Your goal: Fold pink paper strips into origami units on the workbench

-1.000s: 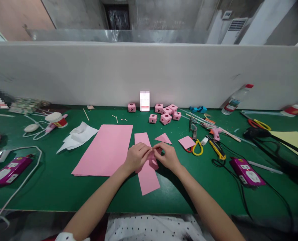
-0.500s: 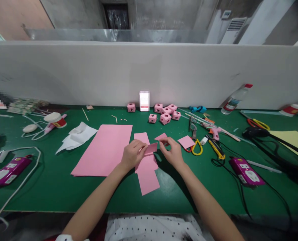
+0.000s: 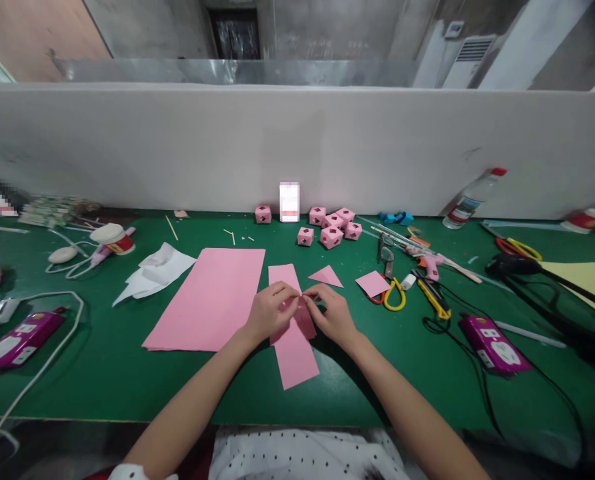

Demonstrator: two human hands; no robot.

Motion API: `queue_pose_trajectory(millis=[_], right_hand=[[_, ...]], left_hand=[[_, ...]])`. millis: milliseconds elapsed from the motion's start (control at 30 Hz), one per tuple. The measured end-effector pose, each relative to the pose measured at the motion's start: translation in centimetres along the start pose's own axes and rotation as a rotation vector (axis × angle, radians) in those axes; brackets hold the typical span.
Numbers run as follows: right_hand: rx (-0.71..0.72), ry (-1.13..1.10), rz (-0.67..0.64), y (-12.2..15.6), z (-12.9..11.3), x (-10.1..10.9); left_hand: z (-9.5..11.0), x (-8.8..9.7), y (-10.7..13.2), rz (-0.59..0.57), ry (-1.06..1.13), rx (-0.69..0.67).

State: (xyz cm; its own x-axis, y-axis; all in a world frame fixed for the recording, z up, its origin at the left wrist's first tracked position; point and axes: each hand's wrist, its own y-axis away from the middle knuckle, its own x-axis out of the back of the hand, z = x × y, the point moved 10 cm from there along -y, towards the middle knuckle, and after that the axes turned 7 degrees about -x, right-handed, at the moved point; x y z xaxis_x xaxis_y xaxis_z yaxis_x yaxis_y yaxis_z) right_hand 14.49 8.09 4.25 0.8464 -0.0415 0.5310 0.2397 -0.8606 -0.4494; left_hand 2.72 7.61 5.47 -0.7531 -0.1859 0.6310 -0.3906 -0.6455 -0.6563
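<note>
My left hand (image 3: 276, 310) and my right hand (image 3: 330, 312) meet fingertip to fingertip. Both pinch a small piece of pink paper that their fingers almost wholly cover. Under them lies a cross-shaped pink paper cutout (image 3: 296, 363), flat on the table, its middle partly hidden by the hands. Just beyond my right hand is a pink paper triangle (image 3: 329, 275). Farther right, a pink paper square (image 3: 372, 284) rests partly over scissors with yellow and red handles (image 3: 394, 295). A stack of large pink sheets (image 3: 205, 300) lies beside my left hand.
Several pink paper cubes (image 3: 331, 236) and a lit phone (image 3: 289, 202) stand by the white partition (image 3: 177, 147). On the green table (image 3: 102, 373) are crumpled tissue (image 3: 152, 273), a paper cup (image 3: 112, 238), a pink glue gun (image 3: 431, 265), a bottle (image 3: 470, 201) and a purple box (image 3: 494, 343).
My right hand has moved left and down from near the triangle to meet my left hand. The small paper, which stuck out from my left fingers, is now mostly covered.
</note>
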Motion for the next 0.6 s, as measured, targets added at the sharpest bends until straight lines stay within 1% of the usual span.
queue_pose_trajectory(millis=[100, 200, 267, 333, 400, 467, 533, 600], right_hand=[[0.010, 0.009, -0.025, 0.2, -0.2, -0.5], [0.012, -0.019, 0.005, 0.1, -0.2, -0.1], [-0.006, -0.048, 0.064, -0.1, 0.1, 0.8], [-0.043, -0.067, 0.146, -0.3, 0.6, 2.2], [-0.091, -0.070, 0.241, -0.5, 1.2, 3.8], [-0.128, -0.066, 0.305, -0.5, 1.6, 4.8], [-0.133, -0.068, 0.310, -0.5, 1.7, 4.9], [-0.110, -0.081, 0.260, -0.6, 1.4, 4.1]], left_hand=[[0.1, 0.0, 0.0, -0.005, -0.032, 0.011], [0.0, 0.3, 0.0, -0.003, -0.041, 0.041], [-0.5, 0.6, 0.0, 0.014, -0.042, 0.070], [-1.1, 1.0, 0.1, 0.040, -0.043, 0.103], [-1.8, 1.4, 0.2, 0.075, -0.035, 0.133], [-2.3, 1.8, 0.3, 0.117, -0.008, 0.159], [-2.5, 2.1, 0.3, 0.153, 0.039, 0.172], [-2.2, 2.1, 0.1, 0.167, 0.084, 0.163]])
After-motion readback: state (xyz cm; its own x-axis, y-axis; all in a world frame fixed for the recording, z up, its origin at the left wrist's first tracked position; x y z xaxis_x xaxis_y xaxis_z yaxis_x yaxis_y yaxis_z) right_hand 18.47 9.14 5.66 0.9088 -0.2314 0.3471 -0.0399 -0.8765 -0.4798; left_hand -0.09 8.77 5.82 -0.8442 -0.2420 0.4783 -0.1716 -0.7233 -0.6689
